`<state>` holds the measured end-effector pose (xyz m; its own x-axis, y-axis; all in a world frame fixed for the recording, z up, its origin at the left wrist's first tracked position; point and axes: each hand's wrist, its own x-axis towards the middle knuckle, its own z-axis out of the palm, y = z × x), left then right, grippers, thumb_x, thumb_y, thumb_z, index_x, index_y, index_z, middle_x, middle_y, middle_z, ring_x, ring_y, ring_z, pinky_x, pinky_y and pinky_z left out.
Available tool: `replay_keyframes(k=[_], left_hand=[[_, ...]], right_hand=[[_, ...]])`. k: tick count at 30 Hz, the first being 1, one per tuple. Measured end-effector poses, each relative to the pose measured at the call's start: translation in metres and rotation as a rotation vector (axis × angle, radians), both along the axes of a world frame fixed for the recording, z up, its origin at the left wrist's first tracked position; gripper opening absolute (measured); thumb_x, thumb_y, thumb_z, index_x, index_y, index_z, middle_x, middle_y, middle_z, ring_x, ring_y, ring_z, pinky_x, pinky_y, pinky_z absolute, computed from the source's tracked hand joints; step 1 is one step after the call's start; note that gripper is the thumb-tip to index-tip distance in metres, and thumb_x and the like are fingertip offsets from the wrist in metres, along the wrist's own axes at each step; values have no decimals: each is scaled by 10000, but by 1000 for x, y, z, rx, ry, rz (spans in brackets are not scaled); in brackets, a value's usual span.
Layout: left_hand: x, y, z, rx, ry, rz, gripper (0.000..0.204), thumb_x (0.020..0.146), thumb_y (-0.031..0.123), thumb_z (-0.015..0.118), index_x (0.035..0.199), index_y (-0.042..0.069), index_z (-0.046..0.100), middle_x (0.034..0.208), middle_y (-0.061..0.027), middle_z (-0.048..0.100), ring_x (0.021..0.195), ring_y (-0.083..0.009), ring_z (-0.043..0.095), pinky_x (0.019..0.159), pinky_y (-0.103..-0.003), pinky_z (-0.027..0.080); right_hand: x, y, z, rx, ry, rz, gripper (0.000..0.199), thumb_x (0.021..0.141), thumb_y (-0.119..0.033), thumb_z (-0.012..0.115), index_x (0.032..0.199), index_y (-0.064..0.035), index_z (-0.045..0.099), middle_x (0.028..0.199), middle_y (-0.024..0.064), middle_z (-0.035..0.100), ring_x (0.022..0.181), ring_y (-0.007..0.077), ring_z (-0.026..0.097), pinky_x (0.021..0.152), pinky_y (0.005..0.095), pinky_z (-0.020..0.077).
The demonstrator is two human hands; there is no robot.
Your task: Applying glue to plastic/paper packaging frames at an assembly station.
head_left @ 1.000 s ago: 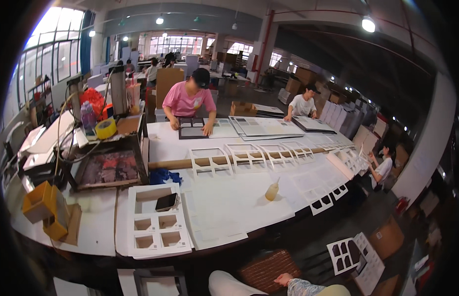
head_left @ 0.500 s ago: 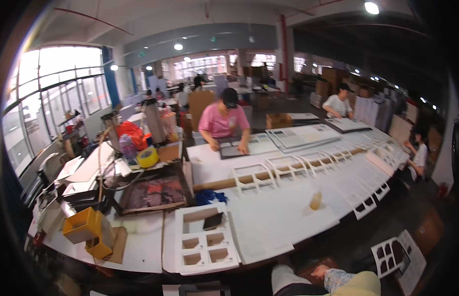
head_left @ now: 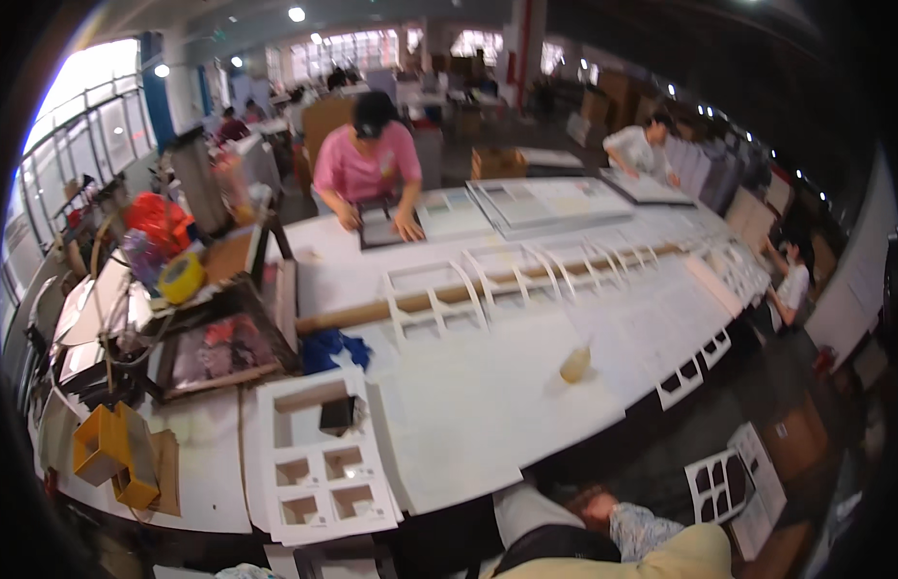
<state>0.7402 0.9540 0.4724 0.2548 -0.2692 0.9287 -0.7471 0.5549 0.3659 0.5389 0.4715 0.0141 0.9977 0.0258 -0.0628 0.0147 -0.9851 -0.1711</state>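
Observation:
My right hand (head_left: 594, 506) is low at the lower edge, beside my light-coloured trouser leg and below the table's near edge. A patterned sleeve (head_left: 642, 533) covers that forearm. Its fingers are blurred and partly hidden, so I cannot make out anything in them. Only a bit of patterned left sleeve (head_left: 244, 572) shows at the bottom; my left hand is outside the picture. Nearest on the table lies a stack of white cut-out mount boards (head_left: 287, 473) with rectangular windows. A small black flat piece (head_left: 337, 415) rests on it. A yellowish bottle (head_left: 575, 365) stands farther right.
White frame-shaped cut-outs (head_left: 435, 307) lean along a brown tube (head_left: 348, 317) across the white table (head_left: 449, 425). Leftward are a blue cloth (head_left: 333, 351), a dark tray (head_left: 222, 352), yellow tape (head_left: 182, 278) and yellow boxes (head_left: 102, 444). A person in pink (head_left: 367, 159) works opposite.
The view has turned right and tilted down, so the table things sit farther left and mostly higher. A bit of my left sleeve has come in at the bottom. My right hand stays low.

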Motion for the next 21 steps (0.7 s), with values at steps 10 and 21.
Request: replay_keyframes(k=[10,21], left_hand=[[5,-127,-134,73,425,161,139,790,165,579,924,150,616,699,23,536,664,-130,462,583,-281,365],[-37,-196,-242,-27,646,575,147,777,149,620,910,86,617,762,-2,554,726,-134,495,636,-280,405]], right_hand=[[-13,-72,-44,784,436,-1148,243,739,-219,685,881,-24,658,766,82,654,637,162,623,598,285,492],[-4,-178,-129,483,358,-753,248,735,-245,660,874,-39,656,744,85,650,644,169,627,598,302,496]])
